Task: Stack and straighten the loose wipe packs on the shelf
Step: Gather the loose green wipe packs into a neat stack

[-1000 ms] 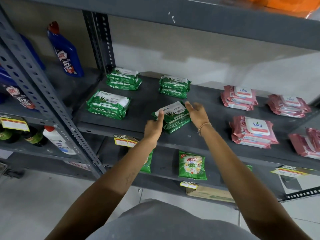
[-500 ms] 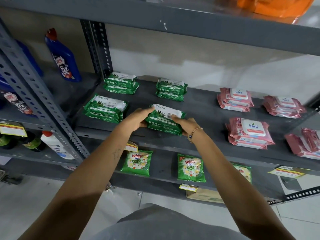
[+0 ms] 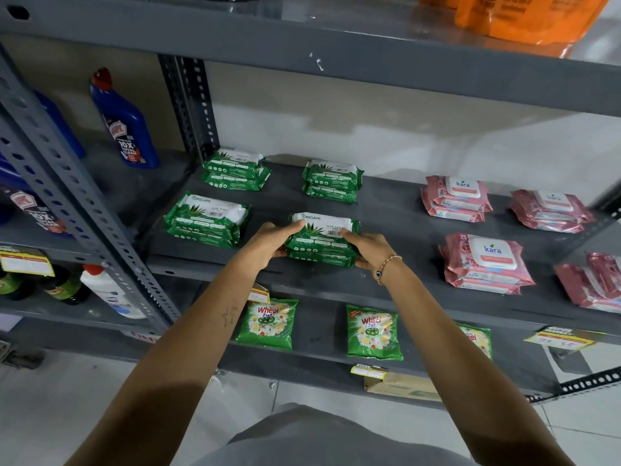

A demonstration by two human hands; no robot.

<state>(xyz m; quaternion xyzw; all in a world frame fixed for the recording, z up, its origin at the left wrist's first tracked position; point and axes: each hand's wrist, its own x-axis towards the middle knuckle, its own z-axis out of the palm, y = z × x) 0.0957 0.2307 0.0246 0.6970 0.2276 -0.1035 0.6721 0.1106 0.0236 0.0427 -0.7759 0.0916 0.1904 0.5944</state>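
A stack of green Origami wipe packs (image 3: pixel 322 238) sits near the front edge of the grey shelf (image 3: pixel 386 223). My left hand (image 3: pixel 267 243) grips its left end and my right hand (image 3: pixel 366 245) grips its right end. Other green stacks lie at front left (image 3: pixel 206 218), back left (image 3: pixel 235 169) and back middle (image 3: pixel 332 179). Pink Kara wipe stacks lie to the right, at the back (image 3: pixel 455 198), far back right (image 3: pixel 551 210), in front (image 3: pixel 487 264) and at the right edge (image 3: pixel 594 280).
Blue cleaner bottles (image 3: pixel 126 126) stand on the neighbouring shelf to the left, behind a perforated upright (image 3: pixel 77 210). Green Wheel detergent sachets (image 3: pixel 267 322) lie on the shelf below. An orange bag (image 3: pixel 514 18) sits on the shelf above.
The skewed front green stack has been turned square to the shelf edge. Both hands moved from its top and corners to clasp its two ends.
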